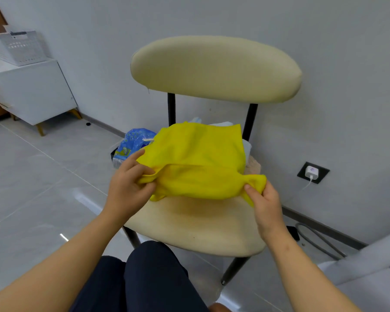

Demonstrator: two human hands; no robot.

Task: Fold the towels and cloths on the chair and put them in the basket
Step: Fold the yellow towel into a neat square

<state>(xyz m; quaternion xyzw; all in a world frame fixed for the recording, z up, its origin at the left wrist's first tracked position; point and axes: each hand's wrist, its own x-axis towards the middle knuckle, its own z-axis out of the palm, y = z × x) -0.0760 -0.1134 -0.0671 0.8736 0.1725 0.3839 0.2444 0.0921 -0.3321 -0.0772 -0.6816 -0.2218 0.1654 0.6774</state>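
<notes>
Yellow cloth (198,161) — held over the chair (196,226) seat's back half; your left hand (127,188) pinches its left edge, your right hand (265,203) its bunched right corner — pale cloths (249,152) behind.

yellow cloth (198,163) – soft, matt | chair (214,68) – smooth beige upholstery | floor (32,176) – glossy tile

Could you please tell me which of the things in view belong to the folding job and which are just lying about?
Part of the job:
- bright yellow cloth, gripped by left hand and right hand
- cream padded chair
- pale cloths behind the yellow one
- white slotted plastic basket

Just lying about:
- blue patterned plastic bag
- white wall charger
- white cabinet
</notes>
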